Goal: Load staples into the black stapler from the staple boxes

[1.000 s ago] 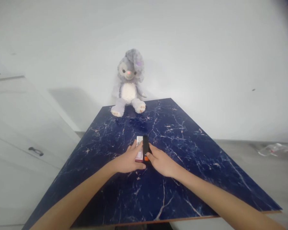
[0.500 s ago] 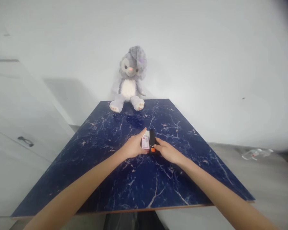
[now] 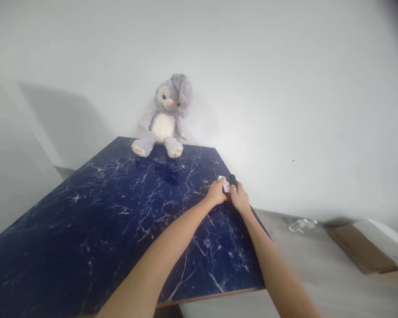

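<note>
A small white box with red edges and print (image 3: 227, 187) is gripped by my left hand (image 3: 216, 192), the thumb along its far end. Close against its right side is a black object (image 3: 232, 180), with my right hand (image 3: 240, 199) closed around it. Its kind is not clear, and the fingers cover much of it. Both hands are near the right edge of the dark blue marble-patterned table (image 3: 119, 212).
A grey plush toy (image 3: 164, 126) sits at the table's back edge, against the white wall (image 3: 268, 88). On the floor to the right lie a clear plastic bottle (image 3: 298, 225) and a brown and white cardboard box (image 3: 365, 247).
Both hands, with the box and the black object, have moved right across the table to near its right edge. The view has turned to the right.
</note>
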### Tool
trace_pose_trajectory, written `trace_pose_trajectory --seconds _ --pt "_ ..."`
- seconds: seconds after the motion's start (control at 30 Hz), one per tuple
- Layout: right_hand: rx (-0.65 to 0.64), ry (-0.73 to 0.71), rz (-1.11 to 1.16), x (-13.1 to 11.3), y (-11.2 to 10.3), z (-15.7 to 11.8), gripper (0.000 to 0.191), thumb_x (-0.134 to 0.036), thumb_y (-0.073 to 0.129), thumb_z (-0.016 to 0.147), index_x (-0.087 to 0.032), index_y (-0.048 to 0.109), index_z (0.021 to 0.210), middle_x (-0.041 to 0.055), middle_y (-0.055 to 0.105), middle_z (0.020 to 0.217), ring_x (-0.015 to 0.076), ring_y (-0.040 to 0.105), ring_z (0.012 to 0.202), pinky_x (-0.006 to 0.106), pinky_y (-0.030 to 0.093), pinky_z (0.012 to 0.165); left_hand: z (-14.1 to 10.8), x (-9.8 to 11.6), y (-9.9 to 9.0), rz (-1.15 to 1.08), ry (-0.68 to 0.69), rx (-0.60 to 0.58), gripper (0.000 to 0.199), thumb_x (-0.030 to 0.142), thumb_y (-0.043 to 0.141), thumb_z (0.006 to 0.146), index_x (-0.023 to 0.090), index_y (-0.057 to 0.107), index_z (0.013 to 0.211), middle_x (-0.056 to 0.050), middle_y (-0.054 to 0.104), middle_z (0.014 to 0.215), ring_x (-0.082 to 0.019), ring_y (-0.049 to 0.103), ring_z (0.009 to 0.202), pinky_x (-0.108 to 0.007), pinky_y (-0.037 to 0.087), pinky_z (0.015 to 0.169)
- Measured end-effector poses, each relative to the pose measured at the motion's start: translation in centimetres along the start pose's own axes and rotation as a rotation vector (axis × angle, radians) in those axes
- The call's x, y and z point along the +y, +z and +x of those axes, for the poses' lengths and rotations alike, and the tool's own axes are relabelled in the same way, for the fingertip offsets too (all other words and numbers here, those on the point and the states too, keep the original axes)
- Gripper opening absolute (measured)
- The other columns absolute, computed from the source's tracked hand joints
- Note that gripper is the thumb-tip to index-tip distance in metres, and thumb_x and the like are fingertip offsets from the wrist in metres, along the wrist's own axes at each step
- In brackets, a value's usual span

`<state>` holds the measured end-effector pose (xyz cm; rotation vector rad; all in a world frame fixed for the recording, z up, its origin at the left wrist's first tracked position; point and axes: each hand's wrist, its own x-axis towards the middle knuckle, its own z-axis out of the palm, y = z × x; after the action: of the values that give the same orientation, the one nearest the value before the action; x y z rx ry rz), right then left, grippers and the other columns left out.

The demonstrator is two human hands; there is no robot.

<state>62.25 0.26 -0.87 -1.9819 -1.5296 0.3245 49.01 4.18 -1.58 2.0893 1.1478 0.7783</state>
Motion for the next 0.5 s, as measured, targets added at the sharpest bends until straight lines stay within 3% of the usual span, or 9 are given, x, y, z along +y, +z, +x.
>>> trace_pose_trajectory --seconds 0.1,0.17,0.27,0.37,0.43,0.5 --pt "0.045 0.039 0.016 0.1 0.1 -0.4 0.063 -0.048 0.029 0.096 -0.013 0.042 0.147 0.0201 0.065 0.128 0.0332 0.063 0.117 0.045 0.044 0.100 -0.3 -0.1 0.3 -0.017 -0.005 0.030 0.097 0.027 0.086 0.062 0.018 0.037 0.147 -0.021 0.056 0.132 -0.037 0.061 0.116 -0.044 0.050 0.097" --pt "0.087 0.053 0.038 0.0 0.1 -0.8 0.066 -0.050 0.024 0.098 -0.010 0.040 0.148 0.0220 0.059 0.136 0.0327 0.058 0.125 0.045 0.041 0.105 -1.3 -0.2 0.2 0.003 0.012 0.072 0.101 0.030 0.084 0.066 0.015 0.030 0.151 -0.026 0.042 0.145 -0.039 0.056 0.123 -0.047 0.048 0.101" --pt "0.287 0.047 0.110 -0.6 -0.6 -1.6 0.068 -0.048 0.015 0.100 -0.006 0.040 0.146 0.0227 0.050 0.146 0.0302 0.047 0.136 0.044 0.034 0.112 -3.9 -0.3 -0.7 0.093 0.172 0.183 0.087 0.032 0.076 0.078 0.017 0.031 0.151 -0.023 0.028 0.155 -0.040 0.042 0.138 -0.052 0.038 0.112" --pt "0.537 -0.017 0.251 -2.9 -1.6 -3.7 0.059 -0.047 0.022 0.099 -0.011 0.054 0.134 0.0183 0.059 0.135 0.0284 0.051 0.129 0.044 0.036 0.111 -7.3 -1.4 -3.4 0.162 0.371 0.197 0.052 0.028 0.055 0.094 0.023 0.043 0.144 -0.014 0.039 0.150 -0.031 0.044 0.137 -0.050 0.036 0.116" --pt "0.588 -0.068 0.311 -4.9 -2.1 -6.3 0.056 -0.050 0.027 0.098 -0.014 0.058 0.128 0.0157 0.063 0.129 0.0287 0.053 0.125 0.046 0.037 0.109 -9.8 -3.0 -6.2 0.214 0.427 0.159 0.048 0.030 0.054 0.094 0.023 0.047 0.141 -0.013 0.042 0.149 -0.031 0.045 0.136 -0.050 0.036 0.116" --pt "0.565 -0.147 0.378 -6.6 -2.6 -9.8 0.058 -0.054 0.026 0.098 -0.018 0.056 0.132 0.0148 0.062 0.130 0.0303 0.054 0.125 0.051 0.038 0.108 -12.1 -5.1 -9.3 0.250 0.396 0.170 0.045 0.030 0.052 0.095 0.024 0.048 0.140 -0.012 0.049 0.144 -0.028 0.050 0.130 -0.047 0.039 0.113"
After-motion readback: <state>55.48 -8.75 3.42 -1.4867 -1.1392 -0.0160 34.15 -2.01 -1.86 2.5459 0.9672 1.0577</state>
